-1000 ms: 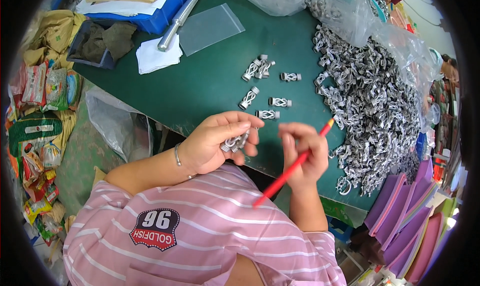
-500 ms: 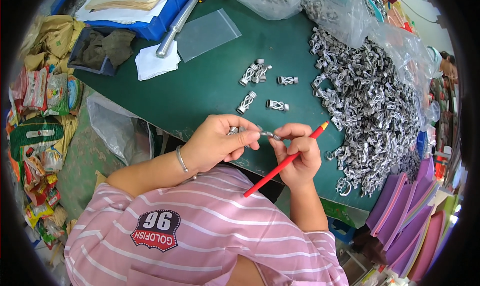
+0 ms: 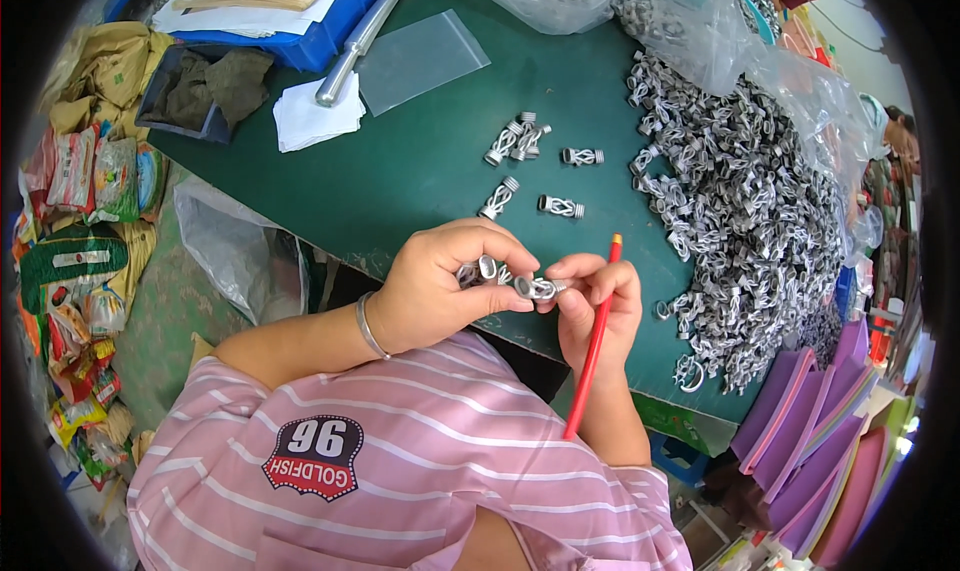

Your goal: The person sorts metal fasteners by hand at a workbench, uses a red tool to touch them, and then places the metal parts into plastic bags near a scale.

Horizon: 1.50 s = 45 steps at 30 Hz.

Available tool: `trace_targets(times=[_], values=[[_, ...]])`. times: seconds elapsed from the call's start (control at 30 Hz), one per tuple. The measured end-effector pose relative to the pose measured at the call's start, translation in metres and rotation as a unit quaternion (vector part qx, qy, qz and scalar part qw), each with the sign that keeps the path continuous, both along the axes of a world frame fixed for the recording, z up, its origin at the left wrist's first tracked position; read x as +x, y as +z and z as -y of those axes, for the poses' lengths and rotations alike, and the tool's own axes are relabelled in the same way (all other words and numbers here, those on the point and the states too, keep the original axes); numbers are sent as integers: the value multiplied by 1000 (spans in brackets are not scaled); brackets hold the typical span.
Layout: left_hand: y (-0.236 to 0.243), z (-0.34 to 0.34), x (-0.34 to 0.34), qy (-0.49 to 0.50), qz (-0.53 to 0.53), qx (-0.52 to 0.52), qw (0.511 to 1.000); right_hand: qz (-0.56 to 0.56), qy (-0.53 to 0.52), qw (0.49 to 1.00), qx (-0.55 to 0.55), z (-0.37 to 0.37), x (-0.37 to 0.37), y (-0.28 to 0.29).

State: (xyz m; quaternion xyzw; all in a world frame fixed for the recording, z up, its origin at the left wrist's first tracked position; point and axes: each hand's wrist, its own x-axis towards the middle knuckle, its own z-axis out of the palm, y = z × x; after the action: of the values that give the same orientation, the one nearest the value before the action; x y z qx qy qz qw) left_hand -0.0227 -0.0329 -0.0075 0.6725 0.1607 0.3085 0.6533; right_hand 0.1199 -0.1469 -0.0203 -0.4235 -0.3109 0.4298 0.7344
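Note:
Between the fingertips of both hands is a small silver metal part (image 3: pixel 540 288) with an open, twisted cage-like body. My left hand (image 3: pixel 440 271) pinches one end of it and keeps more of these metal parts (image 3: pixel 487 268) tucked in its curled fingers. At the other end are the fingers of my right hand (image 3: pixel 603 316), closed, which also hold a red pencil (image 3: pixel 592 341) with its yellowish tip up. Several like parts lie just beyond on the green table, among them a single part (image 3: pixel 561 206) and a small cluster (image 3: pixel 518 139).
A large heap of metal parts (image 3: pixel 740 221) covers the table's right side, with clear plastic bags (image 3: pixel 690 41) behind. At the far left are a flat zip bag (image 3: pixel 425 61), white paper slips (image 3: pixel 318 116), a metal rod (image 3: pixel 350 61) and a blue tray (image 3: pixel 310 51). Purple folders (image 3: pixel 800 431) stand at right.
The part between my hands has turned, so its ring end faces up. The red pencil has swung more upright, and my left hand now shows more parts in its fingers.

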Motion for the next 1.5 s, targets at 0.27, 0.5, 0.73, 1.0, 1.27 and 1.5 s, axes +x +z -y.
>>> trace_targets(times=[0.27, 0.5, 0.73, 1.0, 1.27, 1.5], values=[[-7, 4, -4, -46, 57, -468, 881, 322, -50, 942, 81, -3, -12, 18], [-13, -6, -15, -76, 110, -566, 814, 480, -27, 875, -66, -19, 3, 16], [-10, -10, -16, -57, 94, -595, 796, 567, 2, 819, -91, -18, 5, 6], [3, -10, -10, -108, -120, -471, 867, 316, -97, 944, -14, -8, 2, 9], [2, 2, -6, -13, -95, -88, 991, 30, 22, 996, -84, -2, -1, 16], [7, 5, -7, -38, -56, -72, 995, 27, 82, 996, 10, 0, 4, -9]])
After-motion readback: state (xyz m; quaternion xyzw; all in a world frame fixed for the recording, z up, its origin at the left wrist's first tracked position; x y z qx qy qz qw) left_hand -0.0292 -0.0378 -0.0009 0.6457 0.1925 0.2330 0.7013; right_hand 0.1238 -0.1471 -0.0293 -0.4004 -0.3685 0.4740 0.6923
